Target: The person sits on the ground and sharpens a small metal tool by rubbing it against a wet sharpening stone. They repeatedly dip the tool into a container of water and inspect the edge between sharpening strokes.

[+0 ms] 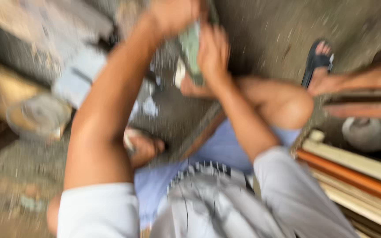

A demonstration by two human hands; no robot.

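Blurry view, but here's what shows: you're crouched low over the rough concrete floor, both arms stretched forward. Your left hand is up at the top edge of the view, fingers curled down onto the top of a pale green object; how firmly it's clamped I cannot tell through the blur. Your right hand is pressed flat against the object's right side, fingers together and pointing up, touching it rather than wrapped around it. The green object stands roughly upright between the two hands, above the floor just ahead of your knees; its exact kind is too smeared to tell. Below it, your feet rest on the floor. To the left sits a round grey pan, well apart from your hands. Along the right edge lie stacked strips, cream and orange, and beyond them another person's foot in a black sandal stands near the top right.
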